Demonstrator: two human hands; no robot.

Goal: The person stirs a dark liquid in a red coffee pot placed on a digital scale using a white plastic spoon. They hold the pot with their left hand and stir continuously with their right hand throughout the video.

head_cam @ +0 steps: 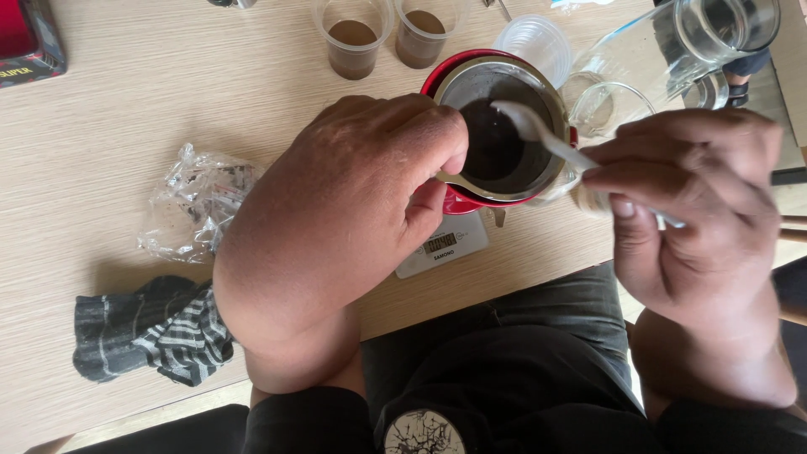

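Stirring step judged to be in hand. Red dripper (458, 202) with metal filter insert is seated on a small white digital scale (445, 248), which sits on the light wood table (109, 134) directly in front of the person. Left hand (353, 210) is clamped on the dripper's near-left rim, thumb and fingers closed around the edge, steadying it. Right hand (689, 202) is pinched shut on the handle of a white plastic spoon (546, 139); spoon bowl is held inside the filter, at or just above the dark wet grounds (492, 147). Contact between spoon tip and grounds cannot be confirmed. Beyond the dripper: two clear plastic cups of brown liquid (353, 38), an empty clear plastic cup (534, 42) on its side, and a glass carafe (672, 50) to the right, tilted or lying. Left of the hand: a crumpled clear wrapper (197, 206) and a dark striped cloth (151, 332), both well apart from the dripper. Next move, as judged: spoon to be kept low and centred, rim grip to be maintained so the dripper is not shifted off the scale, and downward load on the rim to be kept light since the scale reading is affected by it.
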